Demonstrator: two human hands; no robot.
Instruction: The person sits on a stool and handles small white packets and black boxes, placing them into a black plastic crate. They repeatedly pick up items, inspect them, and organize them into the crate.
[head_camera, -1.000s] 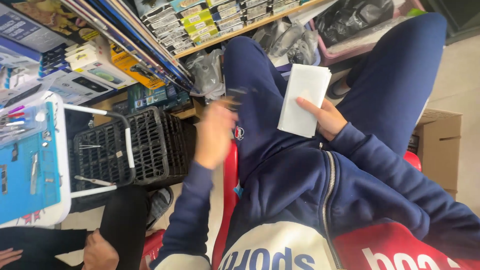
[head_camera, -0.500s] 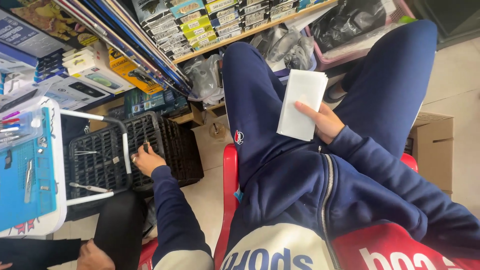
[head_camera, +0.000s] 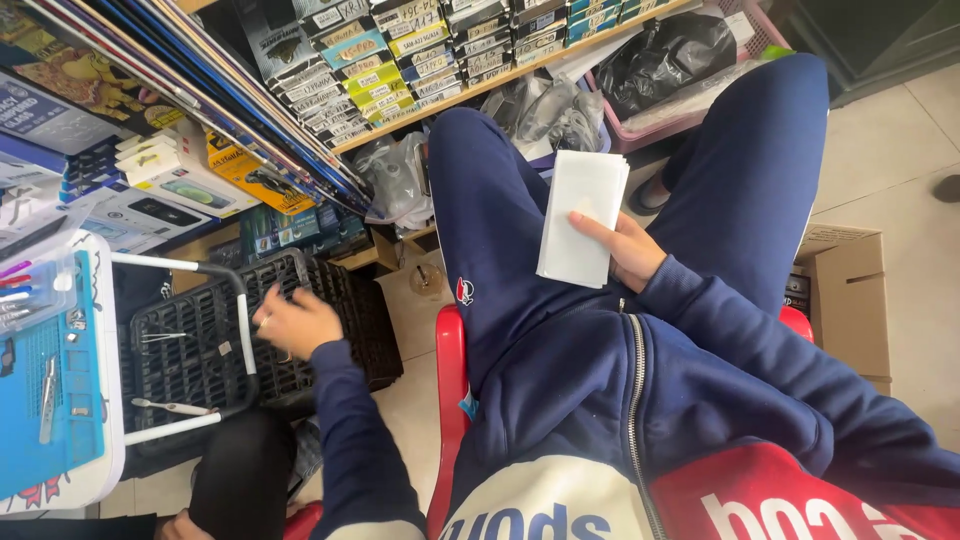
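Note:
I sit on a red chair (head_camera: 449, 400) in navy trousers and a navy jacket. My right hand (head_camera: 628, 252) rests on my lap and holds a thin stack of white flat packets (head_camera: 580, 215), thumb on top. My left hand (head_camera: 295, 322) is stretched out to the left, over the top of a black plastic crate (head_camera: 195, 360). Its fingers are spread and blurred, and nothing shows in them. Small metal tools (head_camera: 160, 338) lie on the crate beside that hand.
A shelf of small labelled boxes (head_camera: 400, 50) and leaning flat packages (head_camera: 150, 160) stands ahead. At the left is a white table with a blue mat (head_camera: 50, 400) and tools. A cardboard box (head_camera: 850, 300) sits at the right. Another person's black-clad knee (head_camera: 240, 480) is at the lower left.
My left hand has swung from in front of my lap out to the left and down onto the black crate. My right hand still holds the white stack.

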